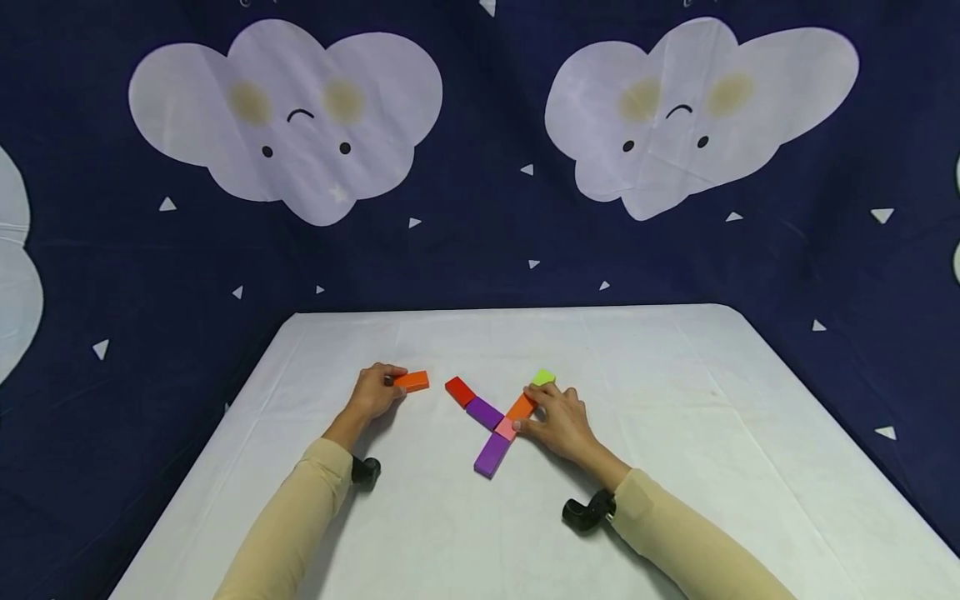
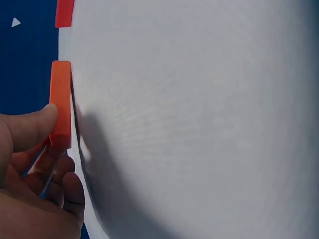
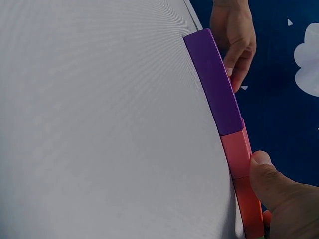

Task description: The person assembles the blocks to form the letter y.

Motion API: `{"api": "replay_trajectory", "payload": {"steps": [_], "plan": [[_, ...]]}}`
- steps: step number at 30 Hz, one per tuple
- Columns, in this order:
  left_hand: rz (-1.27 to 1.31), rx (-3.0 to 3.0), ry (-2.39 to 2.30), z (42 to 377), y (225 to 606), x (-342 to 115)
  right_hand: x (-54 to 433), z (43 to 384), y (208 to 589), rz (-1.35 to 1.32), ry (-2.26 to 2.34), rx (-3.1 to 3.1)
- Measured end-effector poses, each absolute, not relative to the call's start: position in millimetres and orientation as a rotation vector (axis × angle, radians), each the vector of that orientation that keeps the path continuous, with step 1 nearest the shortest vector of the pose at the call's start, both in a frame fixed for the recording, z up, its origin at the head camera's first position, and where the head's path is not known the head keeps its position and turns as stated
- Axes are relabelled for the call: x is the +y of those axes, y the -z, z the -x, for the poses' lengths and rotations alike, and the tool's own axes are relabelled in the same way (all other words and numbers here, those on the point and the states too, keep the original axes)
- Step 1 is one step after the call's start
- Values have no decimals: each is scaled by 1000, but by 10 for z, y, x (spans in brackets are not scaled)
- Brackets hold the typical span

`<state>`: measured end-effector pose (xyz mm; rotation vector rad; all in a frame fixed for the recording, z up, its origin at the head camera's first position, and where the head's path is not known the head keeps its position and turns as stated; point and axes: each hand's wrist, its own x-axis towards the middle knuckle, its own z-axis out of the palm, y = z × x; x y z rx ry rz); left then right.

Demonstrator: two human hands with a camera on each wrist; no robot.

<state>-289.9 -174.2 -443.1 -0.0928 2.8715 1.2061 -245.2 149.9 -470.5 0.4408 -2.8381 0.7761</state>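
On the left, my left hand (image 1: 372, 392) pinches one end of an orange block (image 1: 414, 382) between thumb and fingers; its other end points right. Near the middle of the table, several blocks lie joined in a Y-like shape. One arm has a red block (image 1: 459, 391) and a purple block (image 1: 485, 412). The straight line runs from a second purple block (image 3: 212, 79) through a pink block (image 1: 506, 428) and another orange block (image 1: 521, 407) to a lime green block (image 1: 543, 377). My right hand (image 1: 562, 423) grips that line around the orange block, thumb beside the pink one.
A white cloth covers the table (image 1: 675, 400). Behind it hangs a dark blue curtain (image 1: 480, 250) with cloud shapes and small white triangles. Black wrist cameras (image 1: 588, 511) project beneath both sleeves, close over the table.
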Motion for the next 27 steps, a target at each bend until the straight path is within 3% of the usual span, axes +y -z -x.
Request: {"api": "replay_trajectory", "payload": {"steps": [12,27], "plan": [[149,2819,-1383,2725,4356,-1764,1487,2446,4713,-442,-776,-2826],[159,2820,-1517,2164,4314,-1542,1479,2436,4701,-443,-775,-2820]]}}
